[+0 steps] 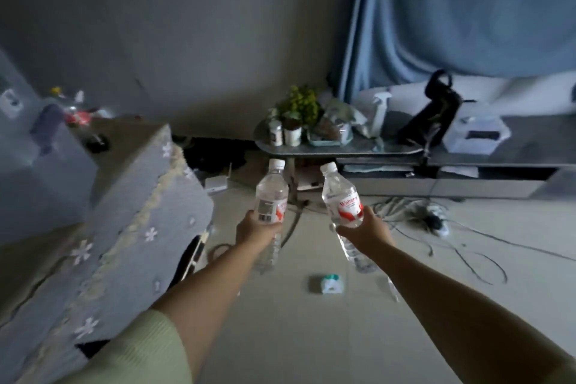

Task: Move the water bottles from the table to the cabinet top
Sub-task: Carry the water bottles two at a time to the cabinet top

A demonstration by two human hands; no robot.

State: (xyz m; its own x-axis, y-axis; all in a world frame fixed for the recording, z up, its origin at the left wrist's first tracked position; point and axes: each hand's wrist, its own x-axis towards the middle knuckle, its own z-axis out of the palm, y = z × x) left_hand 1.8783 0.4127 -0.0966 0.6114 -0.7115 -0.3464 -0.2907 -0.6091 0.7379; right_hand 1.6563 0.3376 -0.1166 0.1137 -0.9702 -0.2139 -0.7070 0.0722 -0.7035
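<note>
Left hand point(254, 229): wrapped round the left bottle point(271, 196) at mid-body, cap up and tipped slightly away, held over the floor.
Right hand point(366, 229): gripping the right bottle point(341, 198) below its red label, neck leaning left toward the other bottle; close beside it, not touching.
Cabinet top point(530, 142): ahead and to the right of both hands, long and low, running left to right; right hand judged nearer.
Free space: crowded at the left end by a plant point(300, 106) and jars; bare dark stretch further right, past the black bag point(431, 121).
Room: tiled floor point(280, 337) with loose cables point(436, 224), blue curtain point(467, 15) behind.
</note>
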